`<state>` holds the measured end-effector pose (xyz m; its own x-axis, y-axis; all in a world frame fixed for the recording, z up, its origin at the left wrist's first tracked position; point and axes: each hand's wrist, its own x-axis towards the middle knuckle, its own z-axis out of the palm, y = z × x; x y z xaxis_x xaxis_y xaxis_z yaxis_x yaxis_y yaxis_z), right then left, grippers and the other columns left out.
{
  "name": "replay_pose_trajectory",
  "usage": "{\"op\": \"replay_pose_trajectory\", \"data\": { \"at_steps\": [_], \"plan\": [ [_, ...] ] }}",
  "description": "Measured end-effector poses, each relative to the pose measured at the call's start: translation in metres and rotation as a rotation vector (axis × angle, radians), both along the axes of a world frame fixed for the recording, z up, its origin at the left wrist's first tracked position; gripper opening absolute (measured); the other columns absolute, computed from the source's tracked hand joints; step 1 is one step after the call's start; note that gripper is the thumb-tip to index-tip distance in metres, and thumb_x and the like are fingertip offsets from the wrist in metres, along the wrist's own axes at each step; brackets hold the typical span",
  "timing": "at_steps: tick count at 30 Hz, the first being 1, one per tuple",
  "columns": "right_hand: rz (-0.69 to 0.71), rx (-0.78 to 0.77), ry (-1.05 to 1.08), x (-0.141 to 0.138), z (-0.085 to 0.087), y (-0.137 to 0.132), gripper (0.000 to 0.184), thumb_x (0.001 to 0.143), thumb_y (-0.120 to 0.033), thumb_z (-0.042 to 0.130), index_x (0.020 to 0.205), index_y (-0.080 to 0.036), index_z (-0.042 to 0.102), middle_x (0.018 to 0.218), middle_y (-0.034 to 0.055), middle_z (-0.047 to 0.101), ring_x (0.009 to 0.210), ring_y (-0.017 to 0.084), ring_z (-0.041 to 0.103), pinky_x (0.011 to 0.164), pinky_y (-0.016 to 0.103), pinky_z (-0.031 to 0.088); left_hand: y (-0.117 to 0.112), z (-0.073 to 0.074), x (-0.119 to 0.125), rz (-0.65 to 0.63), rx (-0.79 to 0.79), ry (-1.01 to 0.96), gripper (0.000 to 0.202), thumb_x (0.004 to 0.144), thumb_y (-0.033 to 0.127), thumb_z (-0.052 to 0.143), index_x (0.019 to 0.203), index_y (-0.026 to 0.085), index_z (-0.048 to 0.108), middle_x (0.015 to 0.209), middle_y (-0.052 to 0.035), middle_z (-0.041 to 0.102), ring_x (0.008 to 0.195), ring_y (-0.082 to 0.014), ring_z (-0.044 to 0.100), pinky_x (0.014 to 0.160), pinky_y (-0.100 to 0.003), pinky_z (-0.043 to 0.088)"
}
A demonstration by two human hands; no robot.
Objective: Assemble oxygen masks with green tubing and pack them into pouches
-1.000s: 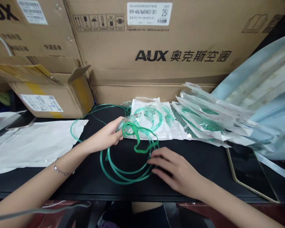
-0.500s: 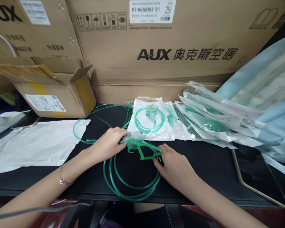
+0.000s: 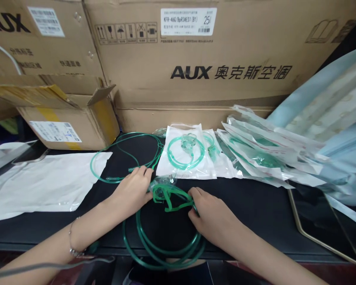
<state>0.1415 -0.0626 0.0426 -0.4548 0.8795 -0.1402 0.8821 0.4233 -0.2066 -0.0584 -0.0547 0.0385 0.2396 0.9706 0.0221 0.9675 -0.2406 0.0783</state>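
Observation:
A clear oxygen mask (image 3: 166,181) with a green elastic strap (image 3: 172,209) is between my hands, above the black tabletop. My left hand (image 3: 136,184) is closed on the mask's left side. At the right end of the strap, my right hand (image 3: 206,208) is closed round green tubing, its fingertips touching the strap. Loops of this green tubing (image 3: 166,266) hang below my hands, past the table's front edge. Behind my left hand lies another loose coil of green tubing (image 3: 99,174). My fingers partly cover the mask and the gripped tubing.
White packages with masks and tubing (image 3: 186,152) lie behind; a pile of similar packages (image 3: 264,154) is at right. A phone (image 3: 323,221) lies front right, a white sheet (image 3: 56,178) left, an open carton (image 3: 103,122) behind it. Large AUX boxes (image 3: 225,51) form the back.
Both hands have come slightly nearer to me, with the mask and strap between them. The tubing loops have slid forward and now hang over the table's front edge.

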Motion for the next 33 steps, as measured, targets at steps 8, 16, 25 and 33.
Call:
{"op": "replay_pose_trajectory", "data": {
  "at_steps": [8, 16, 25, 33],
  "plan": [
    [0.090, 0.083, 0.250, -0.003, 0.006, 0.013, 0.027, 0.086, -0.013, 0.035, 0.112, -0.013, 0.043, 0.073, 0.0067, 0.064, 0.063, 0.018, 0.060, 0.052, 0.024, 0.033, -0.005, -0.002, -0.010, 0.020, 0.072, -0.022, 0.019, 0.075, 0.011, 0.044, 0.089, 0.016, 0.054, 0.099, -0.0102, 0.052, 0.092, -0.0238, 0.055, 0.066, -0.032, 0.049],
    [0.066, 0.321, 0.169, 0.004, 0.020, 0.074, 0.031, 0.086, -0.016, 0.036, 0.113, -0.012, 0.050, 0.092, 0.0110, 0.065, 0.080, 0.021, 0.061, 0.065, 0.027, 0.040, 0.046, 0.018, -0.007, -0.020, 0.106, -0.159, 0.013, 0.073, 0.019, 0.047, 0.072, 0.015, 0.060, 0.085, -0.0095, 0.061, 0.083, -0.0246, 0.060, 0.074, -0.035, 0.048],
    [0.010, 0.500, -0.223, 0.019, 0.011, 0.090, 0.025, 0.084, -0.020, 0.039, 0.101, -0.016, 0.057, 0.093, 0.0074, 0.061, 0.065, 0.020, 0.062, 0.048, 0.028, 0.033, 0.070, -0.003, -0.001, -0.148, 0.209, -0.357, 0.024, 0.071, 0.012, 0.050, 0.091, 0.011, 0.063, 0.099, -0.0113, 0.054, 0.096, -0.0235, 0.050, 0.088, -0.038, 0.041],
    [0.035, 0.644, 0.000, 0.018, 0.006, 0.079, 0.031, 0.083, -0.020, 0.046, 0.113, -0.014, 0.052, 0.098, 0.0095, 0.057, 0.072, 0.020, 0.060, 0.048, 0.026, 0.038, 0.063, -0.008, 0.003, -0.213, 0.115, -0.600, 0.063, 0.066, 0.008, 0.052, 0.126, 0.022, 0.041, 0.096, -0.0038, 0.056, 0.075, -0.0151, 0.051, 0.070, -0.029, 0.044]
  ]
}}
